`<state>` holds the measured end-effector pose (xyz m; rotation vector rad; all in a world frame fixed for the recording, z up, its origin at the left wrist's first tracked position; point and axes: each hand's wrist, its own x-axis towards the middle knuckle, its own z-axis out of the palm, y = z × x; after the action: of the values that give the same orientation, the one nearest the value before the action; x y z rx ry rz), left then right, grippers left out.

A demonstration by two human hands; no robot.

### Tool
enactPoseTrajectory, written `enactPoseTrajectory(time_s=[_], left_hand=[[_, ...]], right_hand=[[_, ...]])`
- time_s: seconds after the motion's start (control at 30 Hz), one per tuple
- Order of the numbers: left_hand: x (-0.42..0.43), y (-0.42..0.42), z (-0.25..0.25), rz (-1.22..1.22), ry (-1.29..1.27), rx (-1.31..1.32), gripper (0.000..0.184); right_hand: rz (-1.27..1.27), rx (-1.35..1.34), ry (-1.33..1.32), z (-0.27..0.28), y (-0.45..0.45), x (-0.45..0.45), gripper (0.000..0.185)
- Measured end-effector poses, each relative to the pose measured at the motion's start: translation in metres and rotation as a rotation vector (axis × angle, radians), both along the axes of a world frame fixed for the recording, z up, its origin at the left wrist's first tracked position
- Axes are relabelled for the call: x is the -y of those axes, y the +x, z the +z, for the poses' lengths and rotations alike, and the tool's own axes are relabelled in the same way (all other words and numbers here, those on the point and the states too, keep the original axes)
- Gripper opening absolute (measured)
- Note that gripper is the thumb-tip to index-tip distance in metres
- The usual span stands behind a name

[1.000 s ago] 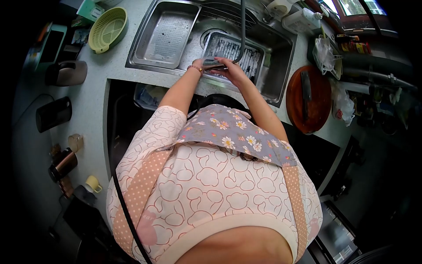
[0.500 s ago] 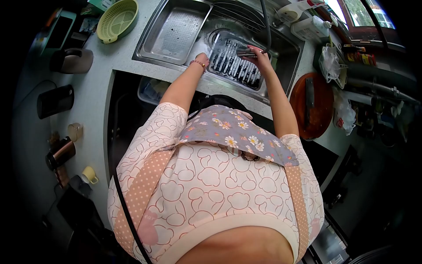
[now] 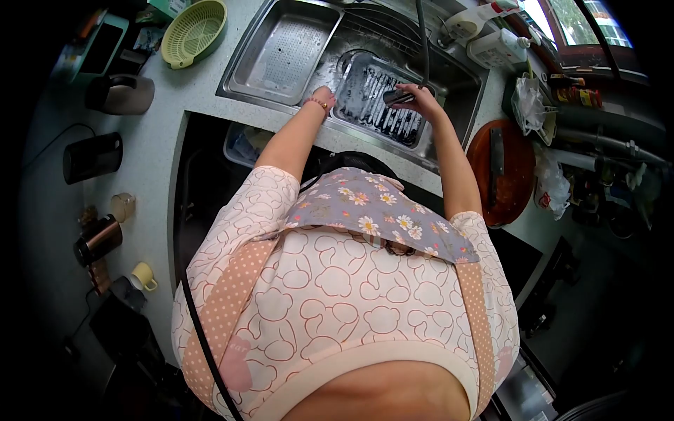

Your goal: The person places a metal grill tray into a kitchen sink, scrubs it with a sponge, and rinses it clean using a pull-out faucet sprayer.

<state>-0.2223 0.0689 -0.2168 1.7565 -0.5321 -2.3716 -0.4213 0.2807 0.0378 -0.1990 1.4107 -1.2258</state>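
In the right-hand sink basin, a rectangular ribbed tray (image 3: 361, 78) lies tilted, wet, with dark and white stripes across its bottom. My left hand (image 3: 324, 97), with a beaded bracelet at the wrist, is closed at the tray's near left edge; its fingertips are partly hidden. Over the tray's right part, my right hand (image 3: 421, 100) is wrapped round a dark faucet spray head (image 3: 398, 97) that points left. A grey hose (image 3: 423, 42) runs up from behind that hand.
A perforated steel drainer pan (image 3: 281, 52) fills the left basin. On the counter stand a green colander (image 3: 193, 34), a kettle (image 3: 121, 95) and a yellow mug (image 3: 144, 276). White bottles (image 3: 497, 48) are behind the sink. To the right lies a round wooden board (image 3: 516, 172) with a knife (image 3: 496, 158).
My right hand has shifted slightly right with the spray head, which now angles more toward the left. The tray's stripes look different, more white at the upper left. My left hand stays at the edge.
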Motion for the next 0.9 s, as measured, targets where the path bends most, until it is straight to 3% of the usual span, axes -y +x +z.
enactPoseTrajectory(time_s=[0.2,0.27,0.33,0.4,0.47,0.53,0.6,0.67,0.77,0.9], left_hand=[[0.004,0.004,-0.005,-0.014,-0.017,0.027,0.024],[0.008,0.003,-0.013,-0.022,0.003,0.029,0.024],[0.005,0.006,-0.029,-0.616,-0.499,0.055,0.025],[0.009,0.008,-0.033,-0.609,-0.493,0.037,0.025],[0.014,0.007,-0.029,-0.006,0.016,-0.025,0.025],[0.014,0.008,-0.022,0.026,0.029,-0.015,0.025],[0.014,0.011,-0.007,0.036,0.033,0.006,0.025],[0.007,0.012,0.02,0.018,0.03,0.033,0.025],[0.008,0.014,0.002,0.013,0.027,-0.047,0.027],[0.006,0.015,0.016,0.043,0.077,-0.081,0.026]], right_hand=[[-0.357,-0.307,-0.252,-0.006,-0.005,0.009,0.033],[-0.319,-0.308,-0.185,-0.009,-0.013,0.008,0.031],[-0.117,-0.171,-0.115,-0.011,-0.017,0.003,0.029],[0.12,-0.037,0.029,-0.004,-0.019,-0.002,0.028],[-0.005,-0.152,-0.016,-0.006,-0.017,0.0,0.029],[-0.24,-0.356,-0.105,-0.012,-0.021,0.003,0.029],[-0.289,-0.467,-0.115,-0.017,-0.03,0.002,0.028],[-0.141,-0.337,-0.046,-0.012,-0.034,-0.002,0.027],[0.201,-0.056,0.114,0.007,-0.033,-0.006,0.028],[-0.184,-0.523,-0.098,-0.021,-0.031,-0.002,0.026]])
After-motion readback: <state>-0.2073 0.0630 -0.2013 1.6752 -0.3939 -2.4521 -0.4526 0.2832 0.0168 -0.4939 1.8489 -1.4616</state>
